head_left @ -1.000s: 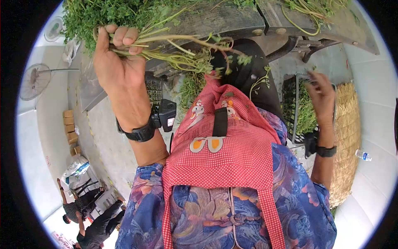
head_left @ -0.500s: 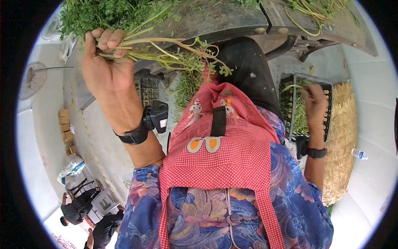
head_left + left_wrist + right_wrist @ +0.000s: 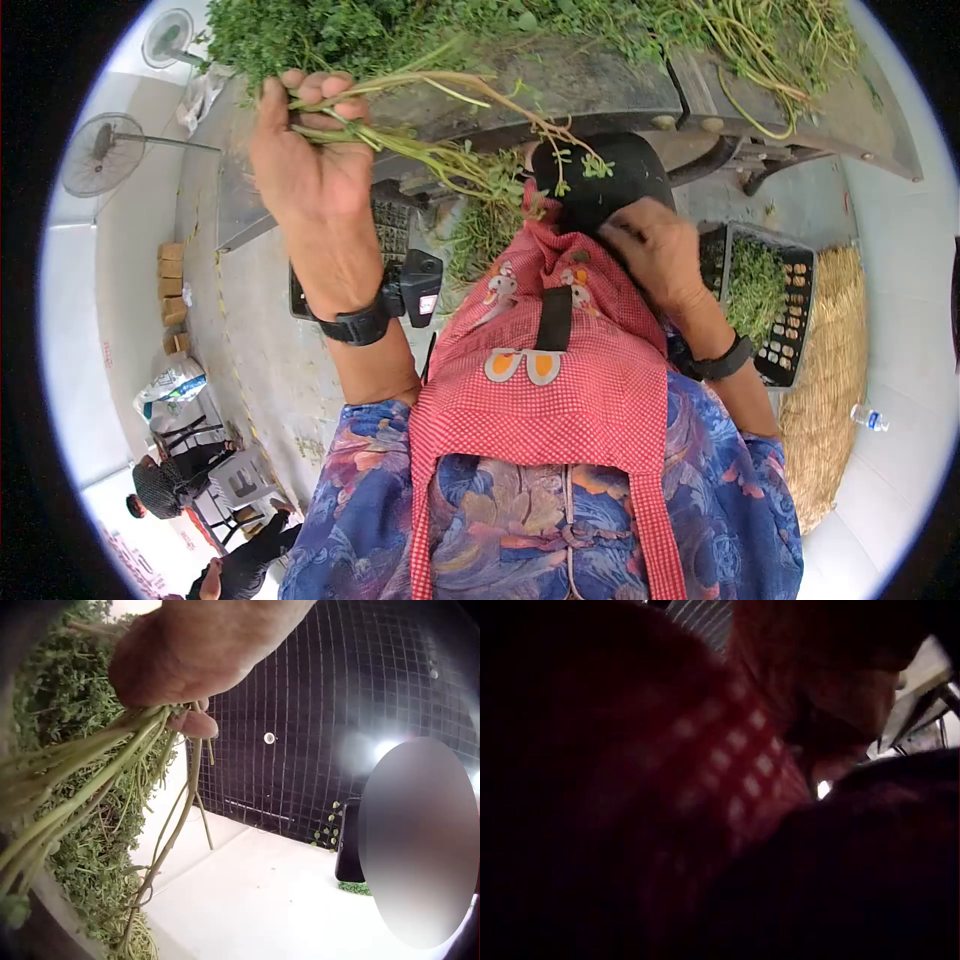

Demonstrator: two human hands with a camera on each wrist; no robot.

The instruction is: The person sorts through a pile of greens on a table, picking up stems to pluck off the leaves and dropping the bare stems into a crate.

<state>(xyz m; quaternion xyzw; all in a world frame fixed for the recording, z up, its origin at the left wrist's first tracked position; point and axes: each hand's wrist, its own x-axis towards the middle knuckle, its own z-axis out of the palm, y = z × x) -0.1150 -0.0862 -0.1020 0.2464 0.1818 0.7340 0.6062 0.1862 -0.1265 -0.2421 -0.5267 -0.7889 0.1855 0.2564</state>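
Note:
My left hand (image 3: 318, 175) is raised at the table edge and grips a bunch of leafy green stems (image 3: 440, 158), fingers curled round them. The stems fan out to the right, one long brownish one above the rest. In the left wrist view the stems (image 3: 97, 772) hang below the hand (image 3: 187, 660). My right hand (image 3: 660, 250) is low over the lap, beside the dark-trousered knee (image 3: 605, 185) and the red checked apron (image 3: 560, 400). Its fingers curl loosely with no stem showing. The right wrist view is dark and blurred, mostly apron cloth (image 3: 742, 765).
A heap of leafy greens (image 3: 330, 40) covers the table (image 3: 590, 80), with bare stems (image 3: 790, 60) at its right. A black crate (image 3: 785, 300) of greens stands at the right by a straw bale (image 3: 830, 380). More greens (image 3: 480, 240) lie under the table.
My right hand held a stem over the crate half a second ago; now it has moved left to the lap without a visible stem. My left hand keeps its bunch.

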